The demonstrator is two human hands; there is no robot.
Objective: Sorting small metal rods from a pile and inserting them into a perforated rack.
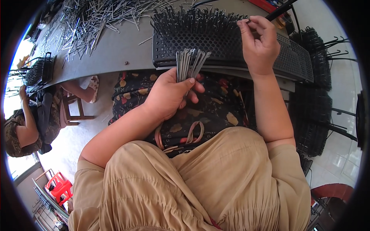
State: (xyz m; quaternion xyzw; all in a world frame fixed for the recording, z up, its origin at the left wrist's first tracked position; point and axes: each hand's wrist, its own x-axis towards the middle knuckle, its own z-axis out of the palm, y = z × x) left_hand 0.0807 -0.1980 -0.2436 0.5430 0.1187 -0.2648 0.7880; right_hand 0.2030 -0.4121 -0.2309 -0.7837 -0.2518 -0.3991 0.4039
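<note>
My left hand [163,94] is closed around a bundle of thin, flat metal strips [189,63] with small holes in their upper ends. The bundle stands roughly upright in front of the table edge. Farther forward and to the right, my right hand [263,48] is raised with thumb and forefinger pinched together. Something small and dark shows at those fingertips, too small to name. They are at the right end of a dense row of dark upright strips [196,19], set in a black perforated metal rack [192,44].
Loose metal strips [92,23] lie heaped on the grey table [111,52] at the far left. A dark rod [280,9] slants past my right hand. Black racks with hooks [312,100] stand at the right. Another person [29,123] sits at the left, near a red plastic stool [59,188].
</note>
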